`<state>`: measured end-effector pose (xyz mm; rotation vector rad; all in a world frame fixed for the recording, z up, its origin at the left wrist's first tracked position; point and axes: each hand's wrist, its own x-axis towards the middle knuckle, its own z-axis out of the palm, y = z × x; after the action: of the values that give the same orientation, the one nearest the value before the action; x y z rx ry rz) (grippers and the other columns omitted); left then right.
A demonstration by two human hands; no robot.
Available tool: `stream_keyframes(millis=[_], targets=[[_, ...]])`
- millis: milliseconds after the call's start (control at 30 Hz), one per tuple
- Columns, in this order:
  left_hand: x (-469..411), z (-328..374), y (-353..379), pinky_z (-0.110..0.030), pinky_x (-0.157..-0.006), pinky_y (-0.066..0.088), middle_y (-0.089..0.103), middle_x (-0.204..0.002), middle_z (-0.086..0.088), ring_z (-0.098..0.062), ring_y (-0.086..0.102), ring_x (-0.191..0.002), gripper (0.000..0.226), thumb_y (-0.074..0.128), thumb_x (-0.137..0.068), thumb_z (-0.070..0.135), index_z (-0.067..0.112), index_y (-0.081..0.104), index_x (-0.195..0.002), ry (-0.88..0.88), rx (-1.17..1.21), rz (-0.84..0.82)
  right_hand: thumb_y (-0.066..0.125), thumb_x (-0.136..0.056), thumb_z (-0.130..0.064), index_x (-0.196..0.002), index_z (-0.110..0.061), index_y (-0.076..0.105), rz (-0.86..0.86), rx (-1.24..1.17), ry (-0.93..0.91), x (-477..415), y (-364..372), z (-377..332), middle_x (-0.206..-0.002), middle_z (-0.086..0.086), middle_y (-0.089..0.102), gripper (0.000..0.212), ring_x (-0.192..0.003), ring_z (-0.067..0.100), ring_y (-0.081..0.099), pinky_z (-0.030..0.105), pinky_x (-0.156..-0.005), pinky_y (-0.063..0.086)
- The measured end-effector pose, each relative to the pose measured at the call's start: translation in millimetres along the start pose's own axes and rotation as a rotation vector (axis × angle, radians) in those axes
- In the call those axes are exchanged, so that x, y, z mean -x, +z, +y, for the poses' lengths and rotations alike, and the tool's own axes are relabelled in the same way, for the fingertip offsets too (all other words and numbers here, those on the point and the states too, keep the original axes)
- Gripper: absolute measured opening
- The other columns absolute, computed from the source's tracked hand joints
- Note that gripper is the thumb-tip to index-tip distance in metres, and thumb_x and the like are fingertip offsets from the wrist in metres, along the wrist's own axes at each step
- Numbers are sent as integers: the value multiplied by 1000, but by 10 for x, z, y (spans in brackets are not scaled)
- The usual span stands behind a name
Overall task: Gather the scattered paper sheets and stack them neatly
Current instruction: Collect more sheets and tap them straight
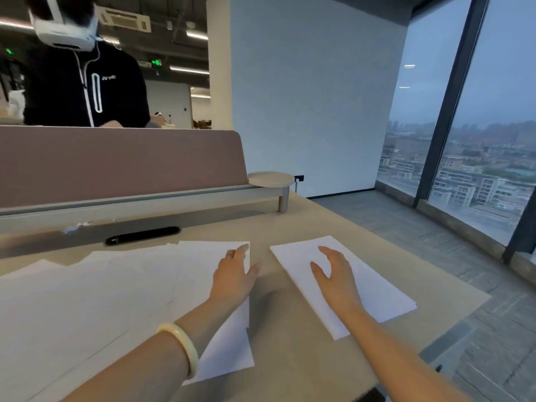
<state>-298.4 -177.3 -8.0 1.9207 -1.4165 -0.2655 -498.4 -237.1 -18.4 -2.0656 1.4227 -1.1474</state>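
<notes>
Pale bangle (pixel 181 348) on the left wrist comes first, at 7 o'clock. Beyond it the left hand (pixel 233 278) lies flat and relaxed on the right edge of the scattered sheets (pixel 116 285), gripping nothing, its thumb reaching past the paper onto the table (pixel 290 358). These sheets fan out loosely from the centre toward 9 o'clock, overlapping at slightly different angles. The topmost one under the hand has its long axis running roughly 6 to 12.

At 3 o'clock the right hand (pixel 336 277) rests open, fingers spread, pressing down on the stack (pixel 377 294), which looks fairly squared. Its long axis runs from 5 to 11, so it sits skewed against the loose pile, with bare table between them.

The step in hand seems to be gathering. Next, the left hand would need to draw the loose sheets together, turn them to match the stack's axis, and bring them across.

Farther off a dark cable slot (pixel 142 235) lies at 10 o'clock, then a divider panel (pixel 116 163), with another person (pixel 84 82) behind it
</notes>
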Motion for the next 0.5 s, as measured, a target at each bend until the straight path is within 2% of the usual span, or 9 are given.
stream_keyframes(millis=[133,267,367,500], targets=[[106,-461,-485,-39,-105,38,42,-140,-5,-26,42,-127,53,46,-94,40,23,33,-143,-105,-42,94,52,-94,-23,-137,-13,43,-214,-120,-11,108,492,-531,-140,1,47,44,-130,16,42,27,-108,32],[267,-1066,-1084,-41,-105,36,36,-146,-7,-29,35,-132,55,45,-95,42,22,31,-144,-263,-171,172,51,-94,-33,-138,-16,41,-411,-135,8,300,1068,-921,-143,2,44,48,-131,16,43,28,-107,33],[480,-1609,-1604,-42,-105,35,32,-148,-7,-30,32,-134,57,43,-94,45,23,30,-144,-425,-298,216,47,-94,-44,-144,-17,32,-574,33,3,407,1480,-1177,-148,3,37,58,-136,22,36,33,-111,31],[841,-2300,-2144,-42,-109,31,28,-151,-5,-30,27,-138,65,43,-89,57,26,30,-144,-625,-429,224,38,-92,-56,-149,-16,17,-587,287,17,441,1813,-1342,-155,7,23,73,-144,27,19,38,-117,21]])
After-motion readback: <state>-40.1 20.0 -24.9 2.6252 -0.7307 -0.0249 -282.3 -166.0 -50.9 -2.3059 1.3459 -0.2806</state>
